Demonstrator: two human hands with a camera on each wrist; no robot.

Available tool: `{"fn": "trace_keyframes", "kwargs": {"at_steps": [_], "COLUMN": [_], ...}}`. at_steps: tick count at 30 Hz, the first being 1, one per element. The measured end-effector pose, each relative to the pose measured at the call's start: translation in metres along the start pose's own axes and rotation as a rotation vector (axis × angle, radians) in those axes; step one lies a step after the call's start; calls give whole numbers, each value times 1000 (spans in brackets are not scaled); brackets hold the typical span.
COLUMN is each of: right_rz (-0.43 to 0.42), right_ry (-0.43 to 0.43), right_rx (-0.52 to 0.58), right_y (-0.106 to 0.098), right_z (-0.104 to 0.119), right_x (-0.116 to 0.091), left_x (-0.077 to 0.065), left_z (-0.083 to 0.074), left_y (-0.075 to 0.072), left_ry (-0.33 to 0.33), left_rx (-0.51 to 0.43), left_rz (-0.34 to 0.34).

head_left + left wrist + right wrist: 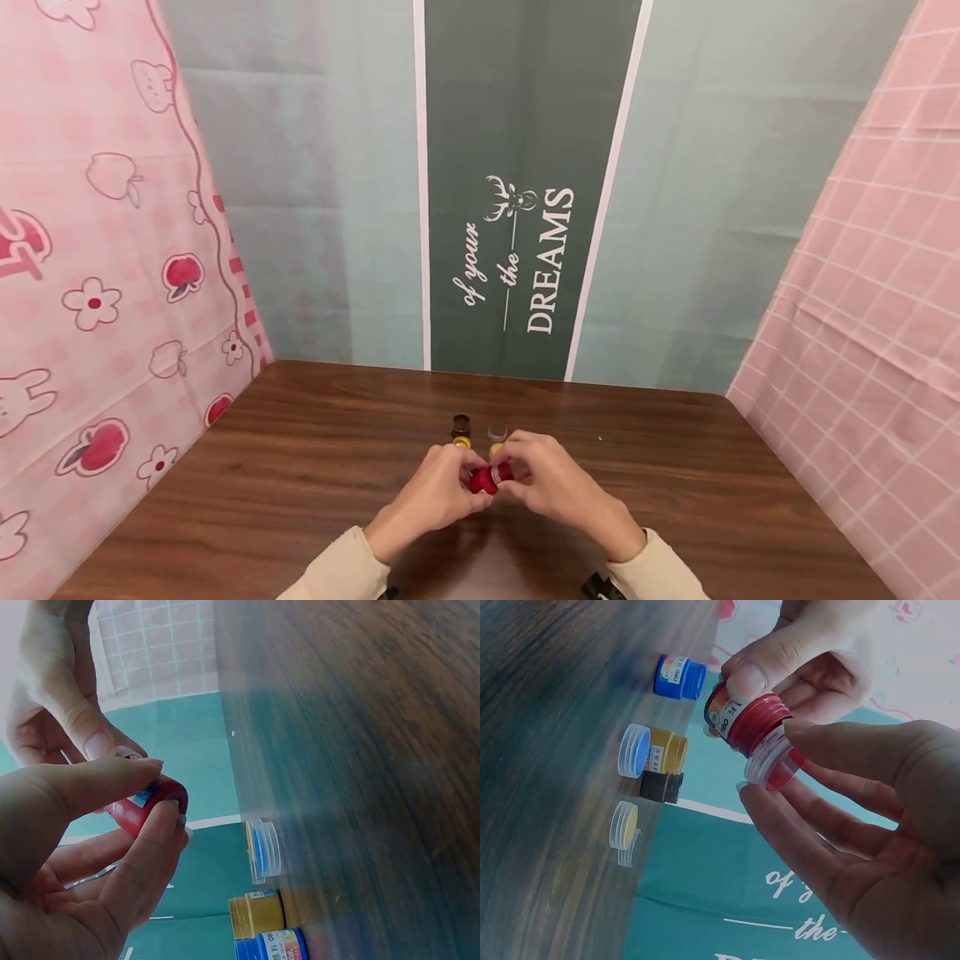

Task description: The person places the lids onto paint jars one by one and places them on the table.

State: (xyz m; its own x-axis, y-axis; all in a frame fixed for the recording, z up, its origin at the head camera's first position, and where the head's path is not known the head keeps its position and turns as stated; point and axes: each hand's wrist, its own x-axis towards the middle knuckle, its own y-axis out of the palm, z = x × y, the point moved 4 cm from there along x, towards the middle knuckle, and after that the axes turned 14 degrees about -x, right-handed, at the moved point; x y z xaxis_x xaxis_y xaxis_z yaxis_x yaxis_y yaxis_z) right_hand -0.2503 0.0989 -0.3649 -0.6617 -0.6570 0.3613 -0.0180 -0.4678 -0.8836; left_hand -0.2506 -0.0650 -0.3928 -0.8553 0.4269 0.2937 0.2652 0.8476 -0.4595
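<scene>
Left hand (442, 490): grip closed, thumb and fingers pinching the red jar (739, 720), thumb across the label side. Right hand (553, 475): grip closed too, thumb and fingertips pinching a clear lid (763, 760) with red on it. Red jar is held up off the wooden surface (675, 483), tilted, between the two hands, mouth toward the right hand. Jar's threads show; lid sits at an angle right by the mouth, can't tell if the rims touch.

Other jars stand upright on the surface beyond the hands: blue jar (680, 677), yellow jar (673, 752), dark jar (661, 787). Right wrist view has yellow next to dark, blue set apart from them. Blue jar not made out in head view, hands in the way.

Lids on the surface near the jars: blue-tinted lid (634, 751) in front of the yellow jar in right wrist view, yellow-tinted lid (623, 825), and another clear-rimmed lid (631, 851) just behind that one, partly hidden.

Around: green curtain (525, 108) at the back with white lettering, pink printed cloth (97, 225) on the left, pink grid cloth (885, 317) on the right. Cream sleeves (337, 571) on both arms.
</scene>
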Motion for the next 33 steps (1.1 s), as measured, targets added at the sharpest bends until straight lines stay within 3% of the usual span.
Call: {"fn": "trace_keyframes", "kwargs": {"at_steps": [16, 33], "right_rz": [-35, 10], "right_ry": [0, -5], "right_rx": [29, 11], "right_y": [4, 5], "right_z": [2, 3], "right_x": [-1, -1], "left_x": [-1, -2], "left_z": [0, -3], "left_y": [-2, -2], "left_ry": [-36, -22], "left_rx": [-3, 17], "left_rz": [9, 15]}}
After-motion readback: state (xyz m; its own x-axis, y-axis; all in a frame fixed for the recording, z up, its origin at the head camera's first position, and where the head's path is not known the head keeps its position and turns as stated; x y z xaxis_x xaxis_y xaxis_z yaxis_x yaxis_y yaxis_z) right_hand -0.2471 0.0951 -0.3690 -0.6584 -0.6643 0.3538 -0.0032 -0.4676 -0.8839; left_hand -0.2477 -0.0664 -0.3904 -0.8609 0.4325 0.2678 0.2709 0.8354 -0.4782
